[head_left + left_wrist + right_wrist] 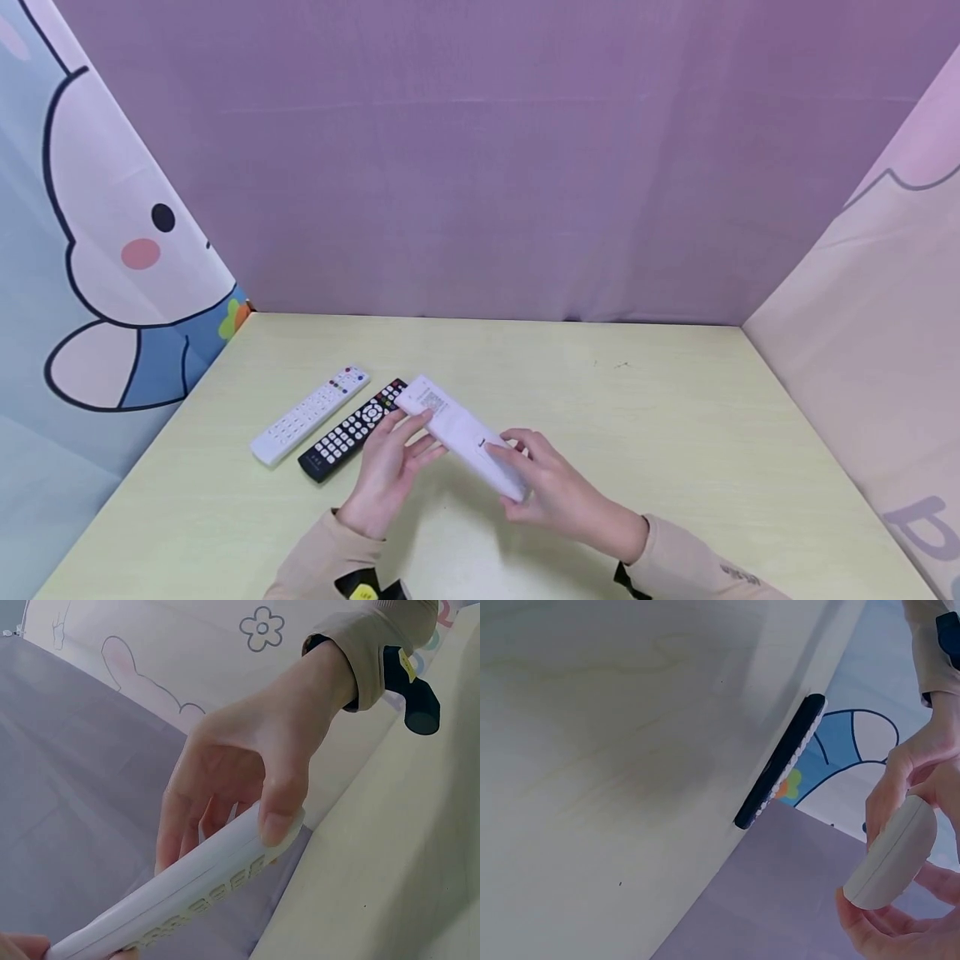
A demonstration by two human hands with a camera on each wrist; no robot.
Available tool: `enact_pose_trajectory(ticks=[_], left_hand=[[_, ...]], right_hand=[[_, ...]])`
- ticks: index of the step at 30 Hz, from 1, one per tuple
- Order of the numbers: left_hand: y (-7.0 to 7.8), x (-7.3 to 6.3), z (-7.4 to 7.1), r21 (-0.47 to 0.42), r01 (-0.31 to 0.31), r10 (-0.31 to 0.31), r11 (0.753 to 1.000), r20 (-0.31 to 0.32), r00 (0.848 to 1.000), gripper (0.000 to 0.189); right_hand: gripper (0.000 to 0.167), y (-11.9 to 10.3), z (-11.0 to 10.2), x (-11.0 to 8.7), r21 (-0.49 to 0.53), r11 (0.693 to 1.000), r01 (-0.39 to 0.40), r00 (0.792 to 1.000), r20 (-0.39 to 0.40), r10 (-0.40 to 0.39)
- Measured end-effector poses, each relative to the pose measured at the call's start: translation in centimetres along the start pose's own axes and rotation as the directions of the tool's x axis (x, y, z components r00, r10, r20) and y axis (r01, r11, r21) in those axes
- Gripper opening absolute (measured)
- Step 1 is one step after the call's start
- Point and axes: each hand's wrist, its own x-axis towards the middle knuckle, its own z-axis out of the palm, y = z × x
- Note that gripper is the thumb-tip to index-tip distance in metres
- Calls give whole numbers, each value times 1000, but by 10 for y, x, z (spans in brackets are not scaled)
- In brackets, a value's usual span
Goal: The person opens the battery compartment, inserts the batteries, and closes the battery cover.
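Observation:
A white remote control (459,435) is held above the table, its back with a printed label turned up in the head view. My left hand (390,471) grips its far end, thumb on the back and fingers beneath. Around its near end, the thumb and fingers of my right hand (551,487) pinch the casing. The left wrist view shows raised buttons along the underside of the white remote control (187,889). In the right wrist view only the end of the white remote control (894,859) shows, between both hands.
To the left, a black remote control (348,433) lies buttons up, its far end partly behind the held one. Another white remote control (311,415) lies beside it, farther left. The pale wooden table (675,400) meets a purple curtain (480,167) at the back, with printed cloths on both sides.

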Motion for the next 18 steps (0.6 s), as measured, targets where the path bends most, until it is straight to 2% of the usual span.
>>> enact_pose_trajectory(ticks=[5, 11, 14, 18], left_hand=[[2, -1, 1, 7, 6, -6, 1000, 3, 1000, 47], [3, -1, 1, 20, 0, -1, 1000, 26, 1000, 49], [3, 0, 0, 26, -7, 6, 1000, 45, 999, 49], [3, 1, -1, 36, -21, 19, 999, 77, 997, 49]], right_hand=[[62, -1, 0, -1, 32, 998, -52, 999, 6, 52], [62, -2, 0, -2, 131, 984, -122, 993, 13, 122], [62, -3, -1, -3, 197, 964, -180, 984, 40, 176], [61, -6, -3, -3, 298, 911, -286, 958, 102, 268]])
